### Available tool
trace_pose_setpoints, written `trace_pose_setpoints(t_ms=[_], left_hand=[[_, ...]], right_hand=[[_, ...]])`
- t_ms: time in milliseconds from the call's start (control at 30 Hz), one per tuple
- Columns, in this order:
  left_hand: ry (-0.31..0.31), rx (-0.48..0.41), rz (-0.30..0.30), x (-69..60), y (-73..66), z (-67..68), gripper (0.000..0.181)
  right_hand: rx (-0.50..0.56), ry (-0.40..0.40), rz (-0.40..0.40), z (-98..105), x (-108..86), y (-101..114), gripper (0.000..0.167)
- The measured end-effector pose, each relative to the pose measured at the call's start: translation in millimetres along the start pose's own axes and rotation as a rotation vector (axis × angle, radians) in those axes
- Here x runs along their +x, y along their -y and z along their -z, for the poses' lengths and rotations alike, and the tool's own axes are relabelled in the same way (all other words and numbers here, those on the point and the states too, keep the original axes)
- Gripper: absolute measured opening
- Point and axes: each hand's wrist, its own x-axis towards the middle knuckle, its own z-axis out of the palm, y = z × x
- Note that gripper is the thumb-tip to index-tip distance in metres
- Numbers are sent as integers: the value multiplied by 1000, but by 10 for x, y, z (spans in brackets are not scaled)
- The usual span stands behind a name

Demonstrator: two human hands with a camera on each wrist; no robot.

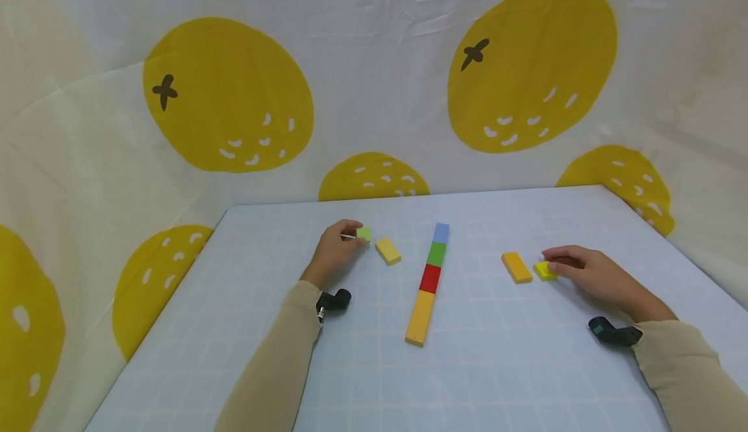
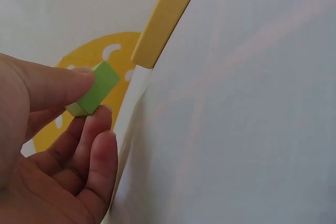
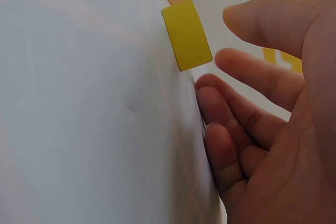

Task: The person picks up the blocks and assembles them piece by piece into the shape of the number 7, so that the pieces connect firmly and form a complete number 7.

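On the left side of the table, my left hand pinches a small light green block between thumb and fingers. Just right of that block lies a pale yellow oblong block. My right hand is beside a small bright yellow block; the right wrist view shows its thumb and index finger apart, with a gap between them and the block. An orange oblong block lies just left of the yellow one, apart from it.
Between the hands, a straight row runs toward me: a blue block, a green block, a red block and a long yellow-orange block. A pale checked cloth covers the table. Fruit-patterned curtain stands behind.
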Motion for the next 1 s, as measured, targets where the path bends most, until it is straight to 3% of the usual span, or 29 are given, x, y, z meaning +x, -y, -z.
trace_pose_setpoints(t_ms=[233, 467, 700, 833, 1000], left_hand=[[18, -18, 0, -5, 8, -1, 34], [-11, -48, 10, -10, -1, -45, 32], [38, -52, 17, 5, -88, -126, 35], [42, -73, 15, 32, -127, -109, 36], [68, -38, 0, 112, -155, -76, 37]], right_hand=[[19, 0, -24, 2, 0, 11, 70], [28, 1, -37, 29, 22, -6, 71], [22, -3, -42, 40, -6, -53, 71], [30, -7, -32, 15, 6, -27, 72], [35, 3, -22, -14, 9, 32, 72]])
